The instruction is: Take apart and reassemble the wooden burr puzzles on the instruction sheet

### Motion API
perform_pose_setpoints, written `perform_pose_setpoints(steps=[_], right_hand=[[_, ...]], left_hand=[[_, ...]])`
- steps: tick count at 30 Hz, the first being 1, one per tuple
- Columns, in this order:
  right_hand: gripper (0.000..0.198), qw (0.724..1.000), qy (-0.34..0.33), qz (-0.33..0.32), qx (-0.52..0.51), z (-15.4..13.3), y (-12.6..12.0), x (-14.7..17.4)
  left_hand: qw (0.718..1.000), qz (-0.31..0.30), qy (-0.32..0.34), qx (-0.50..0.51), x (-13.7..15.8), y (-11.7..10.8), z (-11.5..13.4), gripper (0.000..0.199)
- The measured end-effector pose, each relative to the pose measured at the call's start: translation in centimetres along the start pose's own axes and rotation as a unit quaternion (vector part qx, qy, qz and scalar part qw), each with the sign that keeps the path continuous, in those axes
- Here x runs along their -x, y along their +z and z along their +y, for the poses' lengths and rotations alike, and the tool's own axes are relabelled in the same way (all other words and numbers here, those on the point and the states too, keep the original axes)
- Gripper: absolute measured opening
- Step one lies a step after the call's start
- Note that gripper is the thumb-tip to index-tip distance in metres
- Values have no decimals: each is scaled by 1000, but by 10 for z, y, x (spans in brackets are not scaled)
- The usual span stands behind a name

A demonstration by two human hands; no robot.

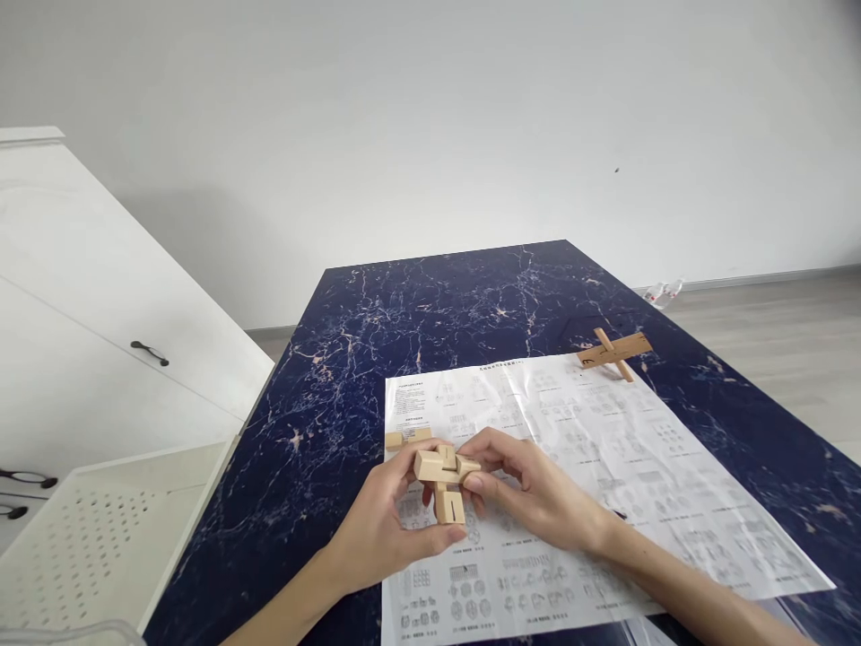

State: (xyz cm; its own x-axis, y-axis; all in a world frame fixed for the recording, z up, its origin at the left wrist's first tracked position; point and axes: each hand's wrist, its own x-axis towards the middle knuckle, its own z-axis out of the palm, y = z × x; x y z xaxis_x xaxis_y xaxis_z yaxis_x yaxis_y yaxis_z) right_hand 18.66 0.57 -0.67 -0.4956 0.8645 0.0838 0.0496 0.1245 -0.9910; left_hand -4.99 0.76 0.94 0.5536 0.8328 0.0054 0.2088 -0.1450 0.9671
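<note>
Several pale wooden pieces, fitted crosswise into a wooden burr puzzle [445,475], are held up over a printed instruction sheet [571,440]. My left hand [394,511] is closed around its left side, thumb below near a block end with a dark mark. From the right, my right hand [525,484] pinches a pointed piece of it between thumb and fingers. Behind my left fingers a loose wooden piece [407,438] lies on the sheet, partly hidden. Fingertips behind the puzzle are partly covered.
The sheet lies on a dark blue marbled table [430,305]. Two crossed wooden pieces [614,352] rest at its far right corner. A white cabinet [100,287] and a perforated white panel [94,538] stand left. Clear, red-marked objects [663,292] show beyond the right edge.
</note>
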Motion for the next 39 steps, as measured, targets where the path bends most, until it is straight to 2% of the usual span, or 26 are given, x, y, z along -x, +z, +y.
perform_pose_setpoints(steps=[6, 10, 16, 19, 20, 22, 25, 27, 32, 39], right_hand=[[16, 995, -28, 41, 91, 4, 3, 4], [15, 983, -70, 55, 162, 7, 4, 6], [14, 935, -201, 85, 279, 9, 5, 5], [14, 910, -265, 110, 299, 10, 5, 4], [13, 909, -271, 117, 294, 10, 5, 4], [10, 928, -236, 117, 262, 9, 6, 6], [13, 971, -122, 89, 186, 6, 7, 9], [16, 985, -79, 70, 134, 4, 8, 10], [21, 995, -50, 59, 60, 0, 9, 8], [22, 995, -44, 57, 70, -1, 7, 8]], left_hand=[[1000, 11, 5, 1, -1, 0, -3, 51], [1000, 11, 12, 9, -1, 0, -3, 49], [1000, 19, 12, 14, 0, 1, -3, 52], [1000, 20, 5, 22, 0, 1, -5, 50], [1000, 21, 4, 23, -1, 1, -6, 49], [999, 26, 2, 20, -1, 2, -7, 50], [999, 36, 0, 13, -1, 3, -4, 55], [999, 37, 1, 15, -1, 4, -2, 59], [999, 37, 11, 11, -1, 5, 0, 64], [999, 45, 4, -6, 1, 3, -4, 69]])
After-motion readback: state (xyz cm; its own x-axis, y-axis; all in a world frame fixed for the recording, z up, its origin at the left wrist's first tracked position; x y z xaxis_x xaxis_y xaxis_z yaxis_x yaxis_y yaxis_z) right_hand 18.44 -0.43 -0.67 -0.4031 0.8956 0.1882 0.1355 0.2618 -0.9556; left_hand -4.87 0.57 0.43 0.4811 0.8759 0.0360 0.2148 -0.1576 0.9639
